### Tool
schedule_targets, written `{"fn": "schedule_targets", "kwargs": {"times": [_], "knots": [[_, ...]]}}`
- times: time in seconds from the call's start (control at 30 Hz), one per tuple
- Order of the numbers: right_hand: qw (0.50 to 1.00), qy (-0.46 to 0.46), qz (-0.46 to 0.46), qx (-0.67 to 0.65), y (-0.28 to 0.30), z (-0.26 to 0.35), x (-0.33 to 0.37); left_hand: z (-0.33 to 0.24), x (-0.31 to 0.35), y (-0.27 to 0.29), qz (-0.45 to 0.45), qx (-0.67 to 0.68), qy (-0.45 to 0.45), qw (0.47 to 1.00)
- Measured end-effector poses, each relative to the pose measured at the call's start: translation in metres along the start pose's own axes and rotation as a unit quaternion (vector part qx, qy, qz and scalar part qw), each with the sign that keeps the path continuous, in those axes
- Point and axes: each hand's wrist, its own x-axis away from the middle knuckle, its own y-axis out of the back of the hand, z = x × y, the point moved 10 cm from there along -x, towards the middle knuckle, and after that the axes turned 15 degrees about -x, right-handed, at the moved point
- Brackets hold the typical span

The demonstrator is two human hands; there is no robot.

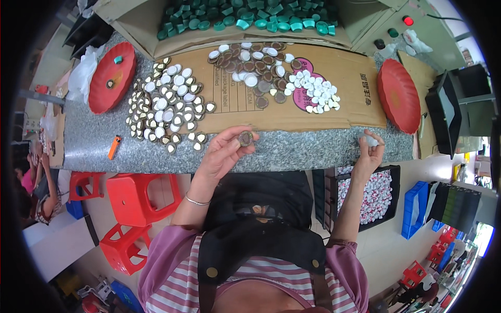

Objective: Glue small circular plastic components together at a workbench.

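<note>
My left hand [222, 155] pinches a small round brown disc [245, 138] with a dark rim between thumb and fingers, over the near edge of the counter. Off to the right, my right hand [369, 156] is closed on a small whitish, see-through piece [369, 140] whose kind I cannot make out. Beyond my left hand is a heap of dark-rimmed discs [162, 104], many topped with small white pieces. Farther back lies a pile of brown and white round discs [253, 65]. A cluster of small white pieces [315, 91] sits at its right.
Cardboard [229, 120] covers part of the grey speckled counter [271, 156]. Red scalloped trays stand at left [99, 91] and right [399, 99]. An orange-handled tool [114, 147] lies left. Green cups [255, 23] fill a box behind. A crate [395, 201] of wrapped pieces stands below right.
</note>
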Motion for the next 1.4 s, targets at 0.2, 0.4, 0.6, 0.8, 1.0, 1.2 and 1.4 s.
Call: {"fn": "schedule_targets", "kwargs": {"times": [0.2,0.4,0.6,0.8,1.0,1.2,1.4], "knots": [[0.967,0.060,-0.145,0.200,0.014,0.026,0.034,0.001,-0.001,0.002,-0.016,0.009,-0.018,1.000],[0.903,0.202,0.172,0.337,-0.139,0.030,0.057,0.002,-0.003,-0.002,0.003,0.013,-0.002,1.000],[0.772,0.231,0.293,0.515,-0.200,0.009,0.029,0.000,0.005,0.003,0.009,0.031,-0.011,0.999],[0.782,0.246,0.337,0.464,-0.205,0.005,0.039,-0.003,0.004,0.001,0.019,0.044,-0.011,0.999],[0.818,0.149,0.343,0.438,-0.206,0.007,0.033,-0.007,0.000,0.000,0.024,0.056,-0.039,0.997],[0.805,0.151,0.347,0.457,-0.211,0.013,0.044,-0.006,0.002,0.000,0.014,0.042,-0.038,0.998],[0.905,-0.314,0.288,-0.013,-0.204,-0.019,0.092,-0.003,0.003,0.001,-0.002,0.008,-0.041,0.999]]}}
